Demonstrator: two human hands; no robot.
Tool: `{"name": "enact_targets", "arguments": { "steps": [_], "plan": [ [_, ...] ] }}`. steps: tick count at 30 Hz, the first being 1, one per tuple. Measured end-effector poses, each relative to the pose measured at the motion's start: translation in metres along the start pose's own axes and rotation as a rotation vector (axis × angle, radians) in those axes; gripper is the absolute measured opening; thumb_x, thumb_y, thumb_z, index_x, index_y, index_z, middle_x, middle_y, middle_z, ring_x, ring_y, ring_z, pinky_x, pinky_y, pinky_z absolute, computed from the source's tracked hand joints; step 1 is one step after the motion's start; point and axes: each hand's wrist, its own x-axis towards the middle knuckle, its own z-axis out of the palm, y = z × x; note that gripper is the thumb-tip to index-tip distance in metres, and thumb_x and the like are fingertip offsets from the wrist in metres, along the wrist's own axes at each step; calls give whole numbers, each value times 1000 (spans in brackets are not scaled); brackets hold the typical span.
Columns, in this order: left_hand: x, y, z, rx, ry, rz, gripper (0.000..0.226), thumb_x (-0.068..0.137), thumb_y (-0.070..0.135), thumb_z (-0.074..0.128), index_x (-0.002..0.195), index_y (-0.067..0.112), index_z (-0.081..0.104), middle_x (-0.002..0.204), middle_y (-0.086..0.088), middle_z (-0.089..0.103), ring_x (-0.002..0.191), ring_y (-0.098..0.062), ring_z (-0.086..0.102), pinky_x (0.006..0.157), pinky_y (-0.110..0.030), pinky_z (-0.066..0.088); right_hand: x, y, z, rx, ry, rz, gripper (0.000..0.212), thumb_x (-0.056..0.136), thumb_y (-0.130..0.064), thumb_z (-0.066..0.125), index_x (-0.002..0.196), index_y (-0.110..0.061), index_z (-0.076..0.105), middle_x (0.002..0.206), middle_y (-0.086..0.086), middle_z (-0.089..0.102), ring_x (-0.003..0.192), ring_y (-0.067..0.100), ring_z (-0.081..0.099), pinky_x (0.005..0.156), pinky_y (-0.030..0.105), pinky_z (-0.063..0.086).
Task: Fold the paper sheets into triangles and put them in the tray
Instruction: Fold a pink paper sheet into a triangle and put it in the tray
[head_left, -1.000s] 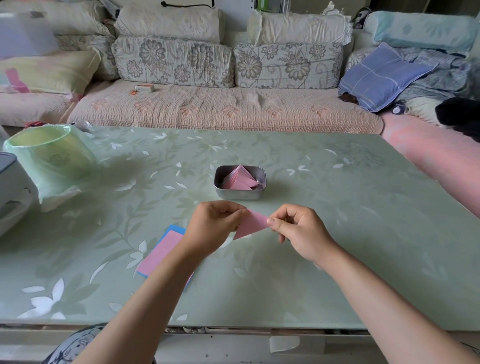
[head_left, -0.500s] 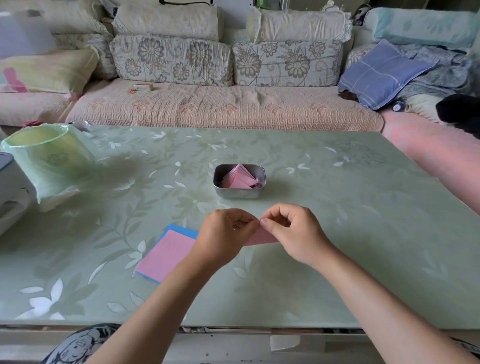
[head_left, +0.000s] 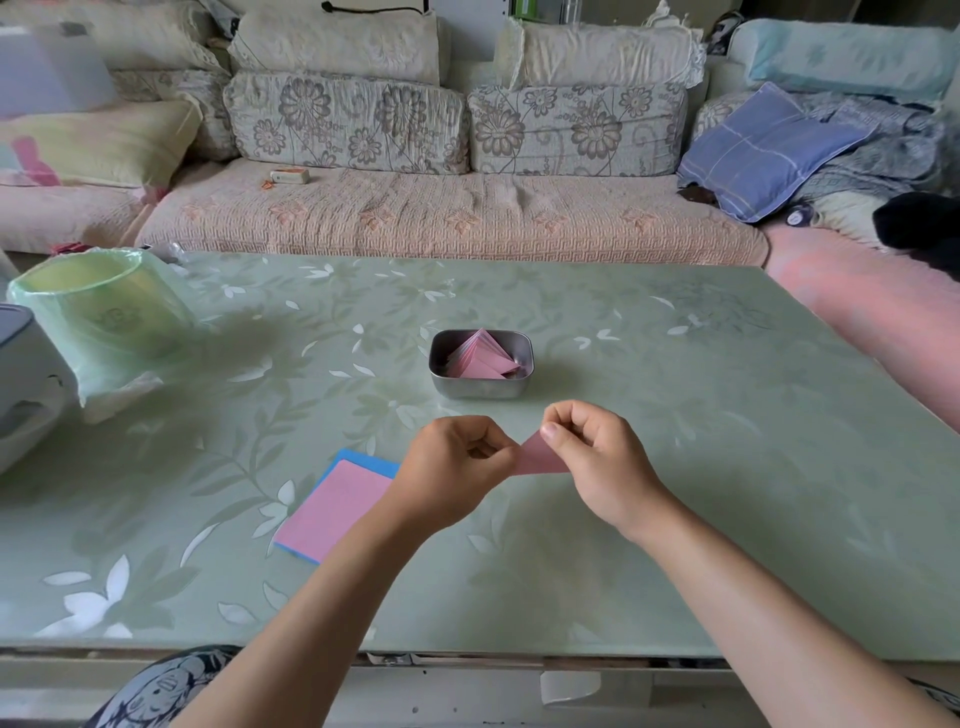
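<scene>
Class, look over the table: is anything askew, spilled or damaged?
Only mildly: the pink sheet lies offset on the blue sheet, beside the left hand, both angled to the table edge. Nothing looks spilled or torn.

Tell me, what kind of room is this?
Probably a home living room: a cushioned sofa with a blue pillow runs behind a table with a floral cover, and a bag-lined bin stands on it.

Soft even daylight, faint shadows, wide-angle edge bending
</scene>
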Motion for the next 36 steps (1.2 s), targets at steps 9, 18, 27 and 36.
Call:
{"name": "enact_targets", "arguments": {
  "steps": [9,18,27,36],
  "plan": [
    [1,-3,-9,117,-72,14,8,83,17,69,76,15,73,75,3,74,70,-13,66,62,-23,53,9,8,-10,-33,146,7,24,98,-10,56,78,-21,60,66,-16,50,64,6,44,61,17,37],
    [-1,3,-2,24,100,89,9,85,20,67,84,25,75,78,21,72,77,6,66,66,-5,46,7,2,-8,-73,-25,-2,20,96,-13,62,79,-21,68,70,-2,66,68,8,56,69,26,48],
    [0,1,9,-4,107,79,10,87,25,74,82,18,76,74,11,73,67,0,64,60,-10,44,2,-2,-1,-86,-55,67,17,93,-15,65,80,-21,73,79,4,74,81,27,71,81,42,56],
    [-2,3,19,-83,129,63,17,85,22,71,69,24,68,64,18,66,60,2,58,55,-8,40,4,1,-3,-151,-53,31,13,86,-21,64,76,-26,71,73,2,72,67,23,64,67,33,53]
  ]
}}
